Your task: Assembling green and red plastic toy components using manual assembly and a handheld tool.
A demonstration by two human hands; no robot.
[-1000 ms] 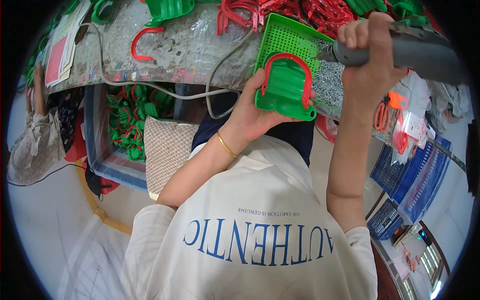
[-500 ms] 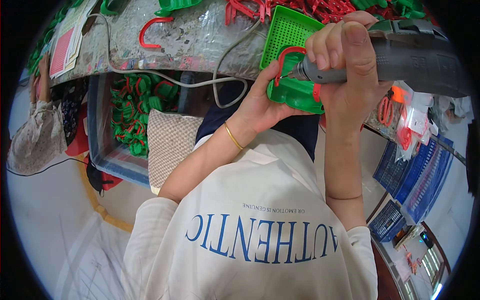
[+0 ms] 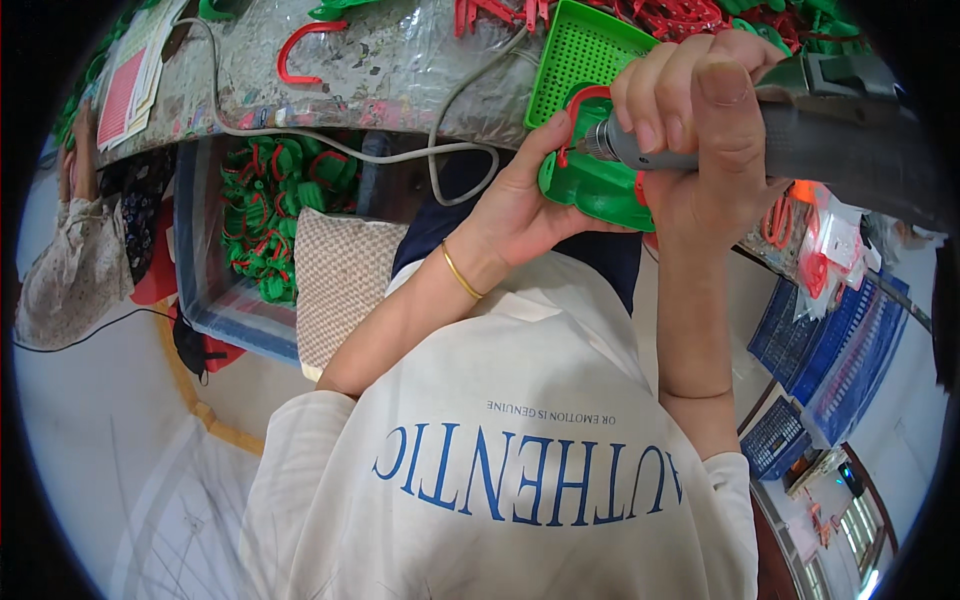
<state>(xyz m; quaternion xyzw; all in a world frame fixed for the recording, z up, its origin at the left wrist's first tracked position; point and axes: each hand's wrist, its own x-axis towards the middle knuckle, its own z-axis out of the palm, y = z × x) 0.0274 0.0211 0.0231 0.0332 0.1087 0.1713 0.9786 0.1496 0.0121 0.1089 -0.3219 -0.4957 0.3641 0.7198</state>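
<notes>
Right hand (image 3: 700,120) on the grey power driver (image 3: 830,150), left hand (image 3: 515,215) under the green plastic piece (image 3: 590,197)

From my remote place I see the right hand closed around the body of the driver, with its fingers curled over the top. The driver lies almost level, and its tip points toward one end of the red curved handle (image 3: 590,92), close to the left thumb. I cannot tell whether the tip touches it.

The left hand holds the green plastic piece from the side and from below, just in front of the table edge. The red handle arches over this piece, and the right hand hides part of both.

Just behind them is the light green tray (image 3: 575,65), with a wall of small holes. On the table (image 3: 390,70) I find another red handle (image 3: 285,55), lying apart, and a grey cable (image 3: 340,152) which hangs over the edge. Lower at left, a bin (image 3: 187,250) contains green and red pieces (image 3: 275,220), beside a checked cushion (image 3: 345,270). At far left I notice a co-worker's hand (image 3: 85,155); at right, blue crates (image 3: 835,345).
</notes>
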